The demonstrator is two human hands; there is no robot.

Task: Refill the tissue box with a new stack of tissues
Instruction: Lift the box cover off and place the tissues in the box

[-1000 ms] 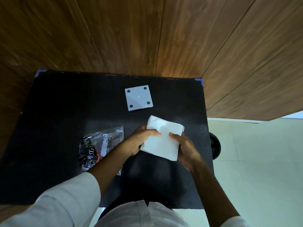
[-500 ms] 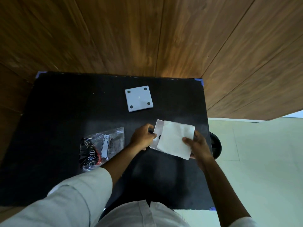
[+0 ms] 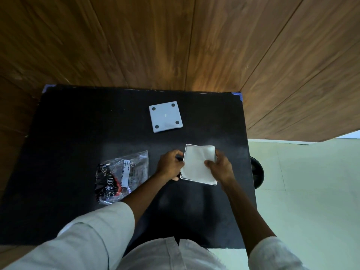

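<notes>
Since the earlier frames, the tissue stack (image 3: 196, 164) has been carried rightward and lowered, and it is now seated within the rim of the open tissue box (image 3: 198, 181), which rests on the black desk (image 3: 78, 133) near its right edge. The box is steadied at its left wall by the left hand (image 3: 170, 165), whose fingers are curled closed against it. The right hand (image 3: 219, 167) is closed on the stack at its right edge, with the thumb pressed on top. The square lid (image 3: 165, 119), with four dark pads, lies apart toward the back of the desk, and an opened plastic wrapper (image 3: 121, 175) lies just left of the left hand. The stack is judged to be light, soft and easily creased; its surface already appears slightly rumpled. It is best held at opposite edges and pressed flat with spread fingers rather than pinched at one corner. The box appears light and stiff, so it is likely to slide unless held.
</notes>
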